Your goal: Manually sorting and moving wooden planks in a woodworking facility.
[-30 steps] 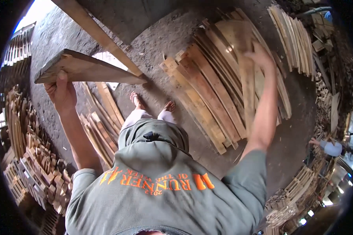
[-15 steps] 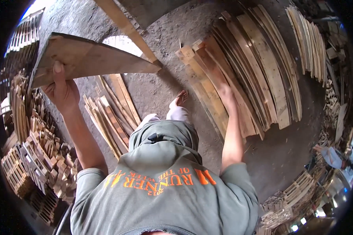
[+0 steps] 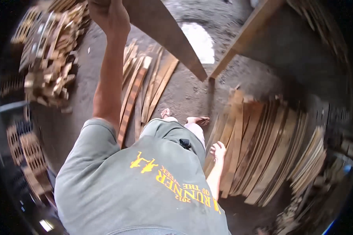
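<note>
My left hand (image 3: 109, 17) is raised at the top left and grips a wide brown wooden board (image 3: 164, 33). The board's far end narrows in view and comes close to the foot of an upright timber (image 3: 245, 37). The view's upper rim cuts off part of the hand and the board. Low by my right thigh hangs my right hand (image 3: 219, 150), with its fingers loosely bent and apart and nothing visible in it. Just right of that hand lies a broad row of long planks (image 3: 259, 145).
A smaller bunch of planks (image 3: 145, 86) lies on the dirt floor beyond my left side. Cut wood pieces (image 3: 53, 58) are heaped at the far left. More thin boards (image 3: 312, 160) lie at the right. A dark flat panel (image 3: 290, 47) adjoins the timber.
My view has swung leftward. The left hand has carried the board up toward the view's upper rim. My right hand has drawn back from the plank row to beside my thigh.
</note>
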`<control>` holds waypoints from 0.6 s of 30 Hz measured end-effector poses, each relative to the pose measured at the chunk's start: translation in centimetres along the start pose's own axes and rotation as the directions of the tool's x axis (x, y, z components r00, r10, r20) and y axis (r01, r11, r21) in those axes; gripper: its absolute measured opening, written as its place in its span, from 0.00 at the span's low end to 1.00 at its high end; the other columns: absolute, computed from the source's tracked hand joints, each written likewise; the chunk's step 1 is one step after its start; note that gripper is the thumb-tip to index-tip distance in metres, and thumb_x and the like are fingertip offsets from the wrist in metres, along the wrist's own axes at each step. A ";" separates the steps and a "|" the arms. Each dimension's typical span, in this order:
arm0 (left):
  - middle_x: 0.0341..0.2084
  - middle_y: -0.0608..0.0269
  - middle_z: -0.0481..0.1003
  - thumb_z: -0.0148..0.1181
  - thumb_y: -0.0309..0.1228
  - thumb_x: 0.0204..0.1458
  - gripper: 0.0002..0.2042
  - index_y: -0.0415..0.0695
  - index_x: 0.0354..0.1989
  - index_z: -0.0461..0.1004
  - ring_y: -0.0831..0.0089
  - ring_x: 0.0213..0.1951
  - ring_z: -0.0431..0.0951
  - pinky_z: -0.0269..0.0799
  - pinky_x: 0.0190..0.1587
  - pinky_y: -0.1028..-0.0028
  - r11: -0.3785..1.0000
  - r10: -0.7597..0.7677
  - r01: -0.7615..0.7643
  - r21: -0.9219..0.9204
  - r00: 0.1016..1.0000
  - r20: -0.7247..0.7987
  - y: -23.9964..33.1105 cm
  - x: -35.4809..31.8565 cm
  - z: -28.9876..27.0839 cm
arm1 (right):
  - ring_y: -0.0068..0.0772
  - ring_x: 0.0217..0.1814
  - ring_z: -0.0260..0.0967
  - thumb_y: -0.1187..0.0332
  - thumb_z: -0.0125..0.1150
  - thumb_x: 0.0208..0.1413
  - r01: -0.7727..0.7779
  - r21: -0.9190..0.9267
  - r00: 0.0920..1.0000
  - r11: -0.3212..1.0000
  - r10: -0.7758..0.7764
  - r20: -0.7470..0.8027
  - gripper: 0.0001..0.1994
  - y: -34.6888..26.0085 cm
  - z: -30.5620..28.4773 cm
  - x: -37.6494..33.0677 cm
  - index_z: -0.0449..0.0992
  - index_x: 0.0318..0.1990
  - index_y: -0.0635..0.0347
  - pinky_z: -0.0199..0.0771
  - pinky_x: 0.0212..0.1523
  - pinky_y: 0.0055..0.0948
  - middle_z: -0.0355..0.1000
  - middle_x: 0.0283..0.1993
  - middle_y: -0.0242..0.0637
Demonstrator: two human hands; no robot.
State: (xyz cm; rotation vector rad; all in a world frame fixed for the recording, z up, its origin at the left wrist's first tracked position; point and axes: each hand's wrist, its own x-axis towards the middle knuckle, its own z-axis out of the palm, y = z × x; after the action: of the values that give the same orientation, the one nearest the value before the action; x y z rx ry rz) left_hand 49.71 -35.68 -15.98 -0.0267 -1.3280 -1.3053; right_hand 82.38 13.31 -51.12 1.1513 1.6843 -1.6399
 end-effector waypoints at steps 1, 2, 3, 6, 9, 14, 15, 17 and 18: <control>0.44 0.65 0.74 0.62 0.23 0.54 0.22 0.39 0.57 0.66 0.77 0.44 0.75 0.71 0.49 0.79 1.000 0.017 -0.016 0.020 0.999 -0.046 1.1 1.6 -2.7 | 0.24 0.28 0.71 0.72 0.58 0.56 0.019 -0.022 0.999 1.000 -0.020 -0.035 0.24 -1.3 0.5 0.4 0.63 0.60 0.66 0.72 0.24 0.21 0.72 0.38 0.38; 0.45 0.65 0.74 0.61 0.23 0.55 0.21 0.39 0.58 0.66 0.77 0.44 0.74 0.70 0.50 0.79 0.999 0.037 -0.034 0.036 0.995 -0.093 2.2 3.4 -5.6 | 0.24 0.28 0.71 0.72 0.58 0.56 0.037 -0.023 0.999 0.999 -0.037 -0.015 0.24 -2.7 1.1 0.8 0.63 0.60 0.66 0.73 0.24 0.22 0.72 0.37 0.37; 0.46 0.64 0.74 0.61 0.23 0.55 0.21 0.40 0.58 0.66 0.78 0.44 0.74 0.69 0.51 0.79 0.997 0.058 -0.051 0.054 0.989 -0.137 3.2 4.9 -8.5 | 0.23 0.28 0.71 0.72 0.58 0.56 0.052 -0.023 0.999 0.998 -0.052 0.006 0.24 -4.0 1.6 1.2 0.63 0.59 0.66 0.74 0.24 0.23 0.72 0.36 0.37; 0.50 0.60 0.72 0.64 0.36 0.53 0.24 0.36 0.55 0.70 0.71 0.54 0.66 0.60 0.60 0.64 0.893 0.114 0.027 0.448 0.952 -0.284 7.6 6.2 -19.0 | 0.29 0.30 0.74 0.69 0.58 0.58 0.117 -0.135 0.992 0.984 -0.109 0.068 0.22 -7.4 4.6 2.8 0.64 0.59 0.64 0.77 0.25 0.26 0.74 0.39 0.40; 0.37 0.62 0.78 0.67 0.32 0.51 0.13 0.35 0.38 0.78 0.76 0.35 0.75 0.71 0.38 0.76 0.829 0.355 -0.034 0.558 0.803 -0.479 11.6 4.6 -28.7 | 0.32 0.32 0.76 0.67 0.58 0.59 0.167 -0.235 0.976 0.958 -0.128 0.174 0.21 -10.0 8.4 4.0 0.65 0.58 0.63 0.79 0.26 0.27 0.74 0.41 0.42; 0.40 0.52 0.78 0.67 0.35 0.51 0.16 0.33 0.40 0.77 0.68 0.39 0.78 0.76 0.42 0.67 0.738 0.511 0.183 0.649 0.478 -0.715 16.8 -1.9 -44.3 | 0.31 0.31 0.76 0.66 0.57 0.60 0.243 -0.395 0.924 0.886 -0.088 0.372 0.19 -13.0 16.8 4.1 0.65 0.57 0.61 0.78 0.25 0.28 0.74 0.39 0.40; 0.41 0.50 0.78 0.67 0.35 0.52 0.16 0.33 0.41 0.76 0.67 0.41 0.78 0.76 0.43 0.66 0.680 0.568 0.223 0.698 0.442 -0.694 17.3 -3.6 -47.7 | 0.31 0.31 0.75 0.67 0.57 0.60 0.257 -0.421 0.910 0.870 -0.071 0.409 0.19 -13.3 18.5 3.8 0.65 0.57 0.61 0.77 0.25 0.27 0.74 0.39 0.40; 0.43 0.50 0.77 0.67 0.35 0.51 0.18 0.33 0.43 0.75 0.65 0.43 0.78 0.76 0.45 0.64 0.709 0.604 0.221 0.670 0.302 -0.738 17.4 -7.6 -54.9 | 0.25 0.29 0.72 0.67 0.58 0.60 0.337 -0.448 0.860 0.828 -0.078 0.504 0.20 -13.8 21.7 2.8 0.65 0.57 0.63 0.73 0.25 0.23 0.73 0.36 0.37; 0.45 0.51 0.76 0.68 0.35 0.50 0.20 0.34 0.46 0.73 0.63 0.44 0.78 0.76 0.45 0.63 0.687 0.618 0.296 0.664 0.244 -0.748 17.2 -9.9 -58.5 | 0.24 0.28 0.70 0.67 0.59 0.59 0.384 -0.430 0.816 0.817 -0.082 0.572 0.21 -14.0 22.8 2.2 0.65 0.57 0.64 0.72 0.25 0.23 0.72 0.36 0.36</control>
State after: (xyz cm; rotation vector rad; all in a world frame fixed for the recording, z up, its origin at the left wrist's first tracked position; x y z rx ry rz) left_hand 103.51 -61.25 -32.22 1.0417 -0.5240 -0.2341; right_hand 65.07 -7.12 -48.56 0.1749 1.7731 -1.3165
